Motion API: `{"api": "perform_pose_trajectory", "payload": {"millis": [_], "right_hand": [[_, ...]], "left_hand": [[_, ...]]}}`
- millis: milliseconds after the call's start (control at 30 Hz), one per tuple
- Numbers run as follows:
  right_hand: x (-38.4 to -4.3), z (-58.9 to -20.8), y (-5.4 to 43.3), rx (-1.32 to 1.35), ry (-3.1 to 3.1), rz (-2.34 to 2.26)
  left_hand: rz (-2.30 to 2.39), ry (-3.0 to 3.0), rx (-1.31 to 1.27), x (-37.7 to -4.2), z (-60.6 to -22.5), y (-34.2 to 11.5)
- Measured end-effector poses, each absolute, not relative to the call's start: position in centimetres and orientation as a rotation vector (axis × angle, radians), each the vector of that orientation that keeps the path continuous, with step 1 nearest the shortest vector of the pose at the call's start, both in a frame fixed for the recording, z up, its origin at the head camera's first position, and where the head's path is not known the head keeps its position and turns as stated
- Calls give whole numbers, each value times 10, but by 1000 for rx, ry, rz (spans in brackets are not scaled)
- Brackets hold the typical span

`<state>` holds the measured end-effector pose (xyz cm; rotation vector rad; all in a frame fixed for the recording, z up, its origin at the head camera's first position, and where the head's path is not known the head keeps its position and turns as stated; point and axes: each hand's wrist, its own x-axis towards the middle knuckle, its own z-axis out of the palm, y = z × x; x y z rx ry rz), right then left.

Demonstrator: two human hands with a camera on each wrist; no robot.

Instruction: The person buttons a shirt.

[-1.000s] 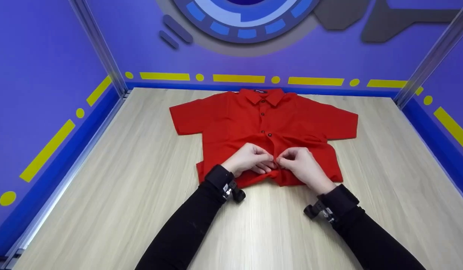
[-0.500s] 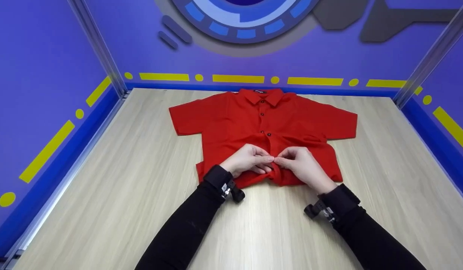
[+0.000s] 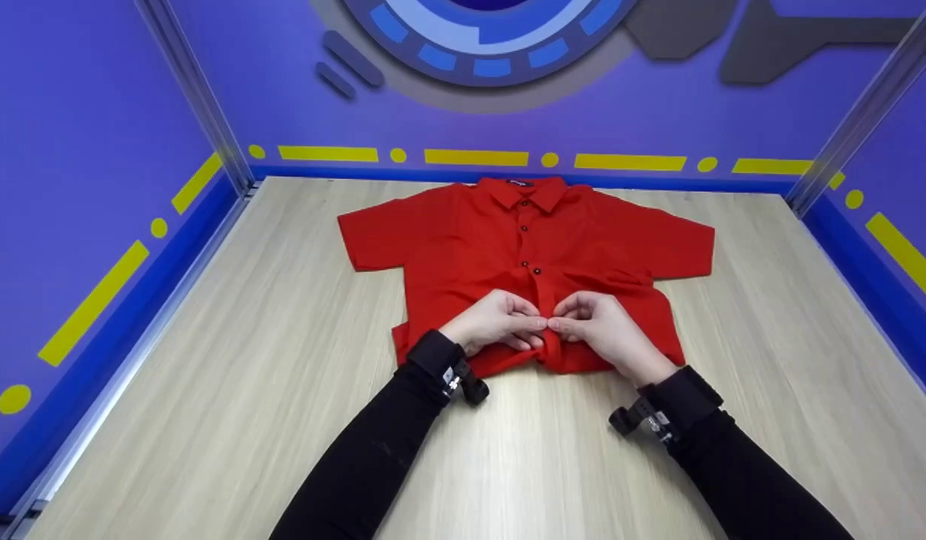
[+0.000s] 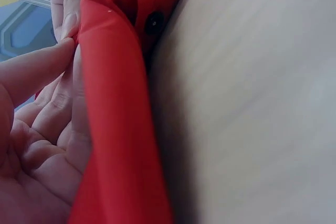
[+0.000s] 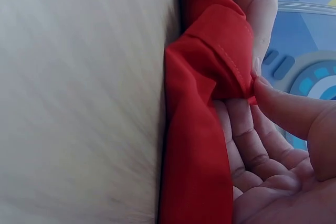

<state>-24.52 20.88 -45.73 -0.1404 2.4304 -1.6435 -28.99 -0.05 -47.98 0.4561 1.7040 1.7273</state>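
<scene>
A red short-sleeved shirt (image 3: 463, 240) lies front up, its collar toward the back wall. Dark buttons run down its front, and one button (image 4: 154, 22) shows near the hem in the left wrist view. At the lower placket, my left hand (image 3: 494, 322) pinches the cloth between thumb and fingers. My right hand (image 3: 602, 330) pinches the same placket from the other side, the two thumb tips touching or nearly so. In the right wrist view the stitched placket edge (image 5: 226, 51) is lifted and folded at the fingertips. Whatever lies between the fingertips is hidden.
The shirt lies on a pale wooden table (image 3: 230, 420). A blue-purple wall (image 3: 463, 127) with yellow marks stands behind it, with side panels left and right. Each wrist wears a black strap (image 3: 437, 354) with a small camera.
The fingertips of both hands have come together at the placket and shifted slightly down. The cloth between them has bunched a little differently; the rest of the shirt lies as before.
</scene>
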Motion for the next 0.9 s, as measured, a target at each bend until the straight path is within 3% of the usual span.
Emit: {"api": "perform_pose_trajectory", "payload": {"millis": [900], "right_hand": [[-249,-458,219,-193,2329,-1623]], "left_hand": [[1694,1727,447,-289,-481,0]]}}
